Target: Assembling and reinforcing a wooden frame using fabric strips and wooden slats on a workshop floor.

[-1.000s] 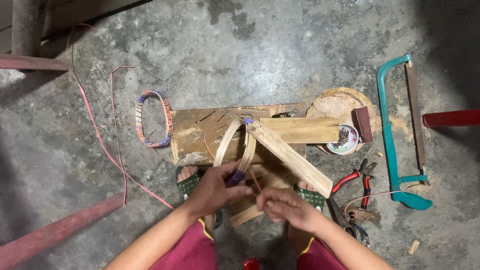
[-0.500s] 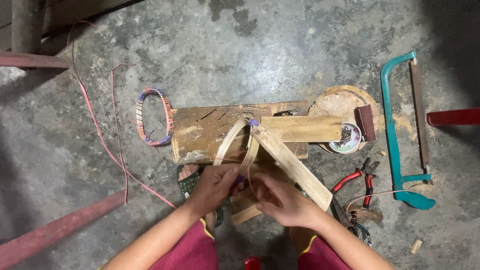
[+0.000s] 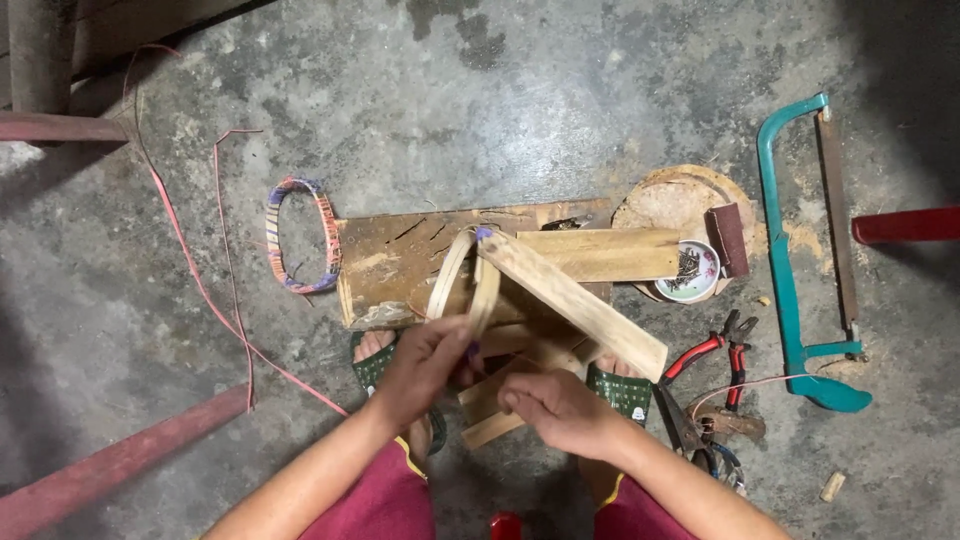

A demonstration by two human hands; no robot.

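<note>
Near the lower middle of the scene, above the concrete floor (image 3: 560,110), the left hand (image 3: 425,365) closes its grip on the near ends of a bent bamboo strip loop (image 3: 462,275), pinching them together between thumb and fingers. The loop rises from that grip toward the far side, so its long axis runs near to far with a slight lean to the right, and its curved top lies against the upper end of a slanted wooden slat (image 3: 575,300). The right hand (image 3: 560,410) sits just to the right of and nearer than the left; its fingers curl narrowly around short wooden pieces (image 3: 490,415) below the loop, though what exactly they pinch cannot be told. The left hand is therefore the nearer hand to the loop and already holds it. Behind the loop a flat wooden board (image 3: 400,270) lies on the floor with its long axis left to right. At its left end rests a colour-wrapped oval ring (image 3: 300,235). To the right, a small round bowl (image 3: 690,272) stands on a round wooden block (image 3: 670,200) and contains dark small pieces, too small to identify. Farther right lie red-handled pliers (image 3: 715,350) and a teal hacksaw (image 3: 795,260), both well apart from the hands.
</note>
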